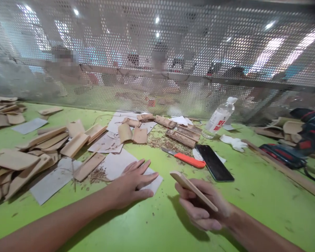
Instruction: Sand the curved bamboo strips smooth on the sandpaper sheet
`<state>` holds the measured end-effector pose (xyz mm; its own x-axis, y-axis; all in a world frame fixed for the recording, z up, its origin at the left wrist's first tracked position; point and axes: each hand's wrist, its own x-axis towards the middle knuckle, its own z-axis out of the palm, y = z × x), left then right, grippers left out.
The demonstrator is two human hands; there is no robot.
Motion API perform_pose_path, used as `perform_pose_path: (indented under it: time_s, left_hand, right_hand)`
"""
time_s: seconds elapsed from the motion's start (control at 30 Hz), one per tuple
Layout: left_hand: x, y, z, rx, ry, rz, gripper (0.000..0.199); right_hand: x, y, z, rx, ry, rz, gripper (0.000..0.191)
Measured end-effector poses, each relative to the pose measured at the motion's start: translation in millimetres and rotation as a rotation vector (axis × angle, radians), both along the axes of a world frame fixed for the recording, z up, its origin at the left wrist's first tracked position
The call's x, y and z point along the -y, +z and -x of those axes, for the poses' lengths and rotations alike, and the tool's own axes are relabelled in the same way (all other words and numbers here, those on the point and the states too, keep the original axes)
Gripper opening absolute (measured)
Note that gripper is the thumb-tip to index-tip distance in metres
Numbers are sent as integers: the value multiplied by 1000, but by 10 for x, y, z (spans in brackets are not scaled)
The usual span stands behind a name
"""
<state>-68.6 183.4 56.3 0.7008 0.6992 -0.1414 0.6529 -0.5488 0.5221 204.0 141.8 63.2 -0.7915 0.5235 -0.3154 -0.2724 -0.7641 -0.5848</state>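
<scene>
My left hand (135,180) lies spread and palm down on a sheet of white paper (118,164) on the green table (126,227). In my right hand (201,206) is a flat, pale piece of bamboo (194,190) with a rounded end, tilted and lifted off the tabletop. An orange-handled utility knife (190,160) rests beyond it, its blade pointing left. Beside the knife lies a black smartphone (215,163). Left of my left hand, a bamboo strip (89,167) sits by a little heap of brown shavings (99,175).
Piled bamboo pieces (15,159) cover the left side. Rough bamboo pieces (181,137) and debris lie farther back. A clear plastic bottle (219,119) stands near the perforated metal screen (136,87). At right are a power tool (291,150) and a long wooden strip (291,172).
</scene>
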Motion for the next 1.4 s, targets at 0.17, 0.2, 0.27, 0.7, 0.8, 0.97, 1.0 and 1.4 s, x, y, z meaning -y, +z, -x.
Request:
perform_pose_path:
  time_s: [0.17,0.2,0.27,0.7,0.8,0.97,1.0,1.4]
  left_hand:
    - [12,16,6,-13,7,5,60]
    - [14,19,6,-19,8,4,60]
    - [15,19,6,-18,4,-3,60]
    - [4,-28,21,-34,-3,-23,61]
    - [6,-9,10,-39,-7,-29,60]
    - [8,18,4,-30,-7,-21,59]
    - [8,17,7,-28,-7,-20,59]
    - [21,122,-15,-34,-55,-5,54]
  right_hand:
    - [9,-62,7,-94,46,-71,46]
    - [16,-60,10,-106,49,-101,51]
    - [38,-52,20,-110,44,-184,60]
    - [150,-116,208,371,-157,-450,49]
    - [176,-103,192,511,-191,-532,51]
    - [212,-32,182,625,-141,-636,55]
    - [215,-24,182,633,-132,-651,56]
    - [196,-48,189,575,-114,-647,56]
